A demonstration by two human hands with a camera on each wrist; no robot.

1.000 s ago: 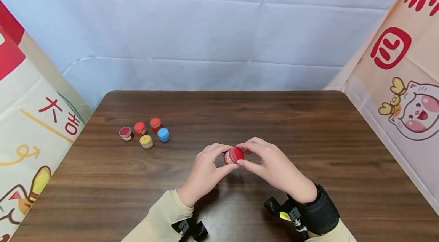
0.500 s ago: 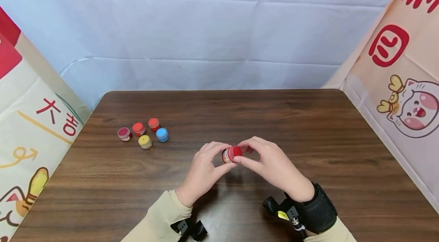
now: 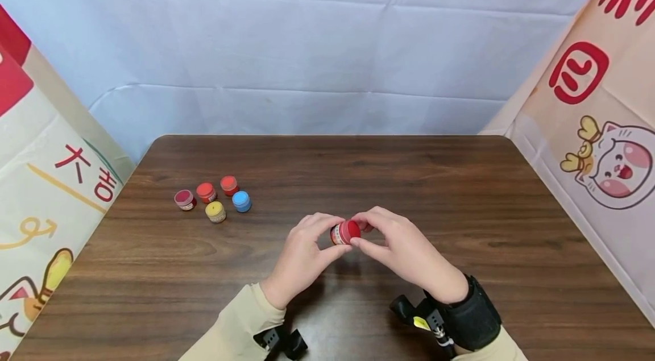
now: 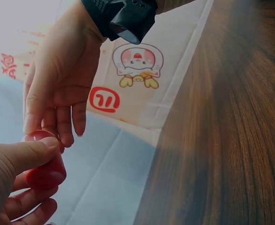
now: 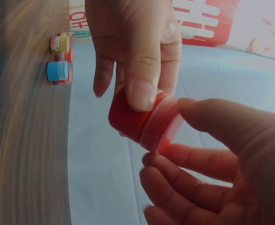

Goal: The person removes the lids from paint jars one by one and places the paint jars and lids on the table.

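A small paint jar [image 3: 338, 234] with a red lid [image 3: 351, 229] is held on its side above the near middle of the table. My left hand [image 3: 301, 253] grips the jar's body between thumb and fingers. On the other end, my right hand [image 3: 401, 247] pinches the lid by its rim. The right wrist view shows the red jar body [image 5: 128, 117] under the left thumb, with the paler lid [image 5: 160, 125] between the right thumb and fingers. Lid and body are together. In the left wrist view, the fingers partly cover the jar [image 4: 50, 171].
Several more jars stand in a cluster at the left of the brown wooden table [image 3: 409, 173]: a dark red jar [image 3: 185, 200], two red jars [image 3: 206, 193], a yellow jar [image 3: 215, 212] and a blue jar [image 3: 241, 202]. Printed cloths hang at both sides.
The right thumb and fingertips have shifted slightly on the lid. Both hands and the jar otherwise stay in nearly the same place, and the other jars have not moved.
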